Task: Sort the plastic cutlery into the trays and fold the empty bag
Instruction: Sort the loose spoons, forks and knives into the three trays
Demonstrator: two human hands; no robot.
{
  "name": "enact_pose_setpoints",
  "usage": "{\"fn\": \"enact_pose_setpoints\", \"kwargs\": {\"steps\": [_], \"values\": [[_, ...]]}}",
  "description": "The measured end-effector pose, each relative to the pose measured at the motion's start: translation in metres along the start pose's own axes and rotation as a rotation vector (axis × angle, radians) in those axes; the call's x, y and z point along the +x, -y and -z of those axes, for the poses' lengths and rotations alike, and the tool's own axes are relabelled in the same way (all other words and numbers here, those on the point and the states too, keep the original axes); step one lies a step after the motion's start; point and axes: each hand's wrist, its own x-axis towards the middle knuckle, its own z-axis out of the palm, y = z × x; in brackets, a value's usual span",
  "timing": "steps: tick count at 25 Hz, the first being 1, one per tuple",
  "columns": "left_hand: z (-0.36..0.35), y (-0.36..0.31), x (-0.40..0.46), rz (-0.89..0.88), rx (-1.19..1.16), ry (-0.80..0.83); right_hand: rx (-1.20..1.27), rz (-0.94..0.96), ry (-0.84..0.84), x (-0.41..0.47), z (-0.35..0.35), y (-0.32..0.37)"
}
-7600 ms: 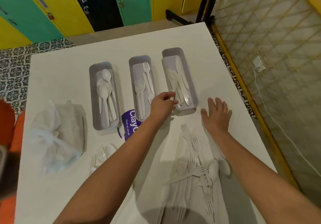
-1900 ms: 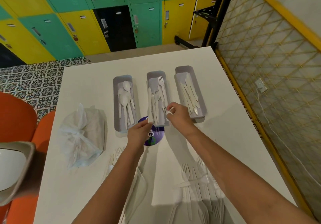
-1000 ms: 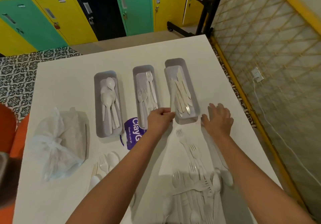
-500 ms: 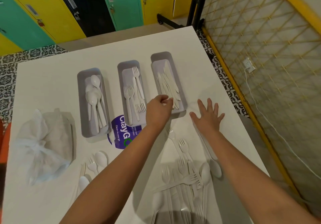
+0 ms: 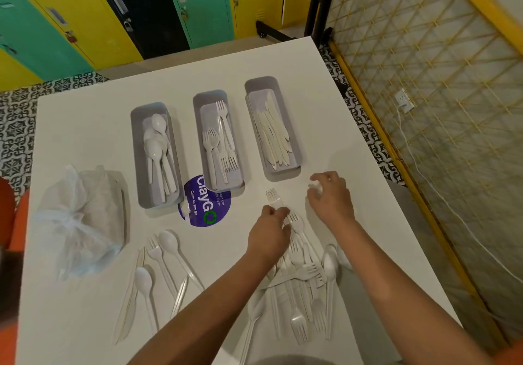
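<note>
White surface [image 5: 85, 127] carries three trays at 12 o'clock. Since a half-second ago both hands have drawn back from the knife tray [image 5: 295, 127]. Left hand [image 5: 268, 237] pinches a fork [image 5: 274, 198] atop the loose pile [image 5: 300, 279]; right hand [image 5: 331, 195] grip narrow, contents unclear. Next: fork tray [image 5: 198, 127].

It looked like a canteen or staff break room: beyond the white table [image 5: 85, 115] stood yellow, green and black lockers [image 5: 119, 11] (some padlocked), and on the table lay a "Clean as you go" sticker [image 5: 206, 209].
</note>
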Motion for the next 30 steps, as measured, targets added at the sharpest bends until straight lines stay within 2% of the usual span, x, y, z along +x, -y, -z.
{"fn": "enact_pose_setpoints", "kwargs": {"steps": [2,5,7,22,26,30], "values": [[-0.002,0.001,-0.002,0.030,0.007,-0.031,-0.076,-0.003,0.083,-0.017,-0.003,0.006],[-0.001,0.002,-0.003,0.083,-0.038,-0.077,-0.180,-0.128,0.289,-0.036,-0.008,0.014],[0.001,0.003,-0.004,0.121,-0.112,-0.115,-0.197,-0.160,0.329,-0.045,-0.014,0.019],[0.018,0.022,-0.030,0.158,-0.714,-0.371,-0.022,-0.183,0.266,-0.056,-0.023,0.041],[0.028,0.020,-0.032,0.075,-0.816,-0.504,0.106,-0.149,0.239,-0.051,-0.022,0.052],[0.045,0.010,-0.038,0.024,-0.912,-0.602,0.266,-0.120,0.132,-0.046,-0.021,0.069]]}}
